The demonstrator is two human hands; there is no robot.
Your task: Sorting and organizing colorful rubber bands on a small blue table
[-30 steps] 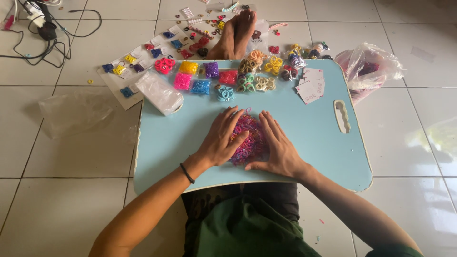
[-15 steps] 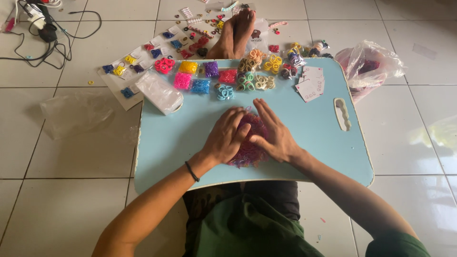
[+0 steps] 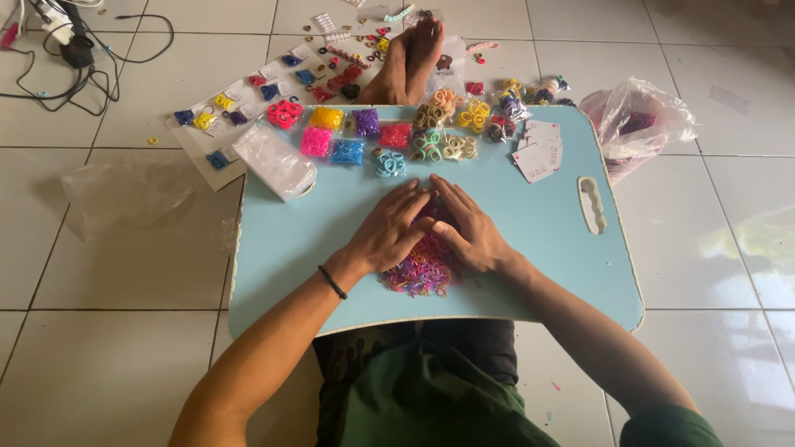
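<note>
I've got the left hand (image 3: 389, 236) and right hand (image 3: 468, 232) cupped flat together over a heap of tiny multicoloured rubber bands (image 3: 422, 269) on the pale blue surface (image 3: 538, 223); sorted colour bunches (image 3: 348, 136) line the far edge; this heap looks unsorted.

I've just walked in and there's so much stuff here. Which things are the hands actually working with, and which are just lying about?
In use:
left hand
right hand
pile of small colourful bands
light blue board

Lying about:
sorted band bundles
small white cards
clear packet
plastic bag
cables
</note>
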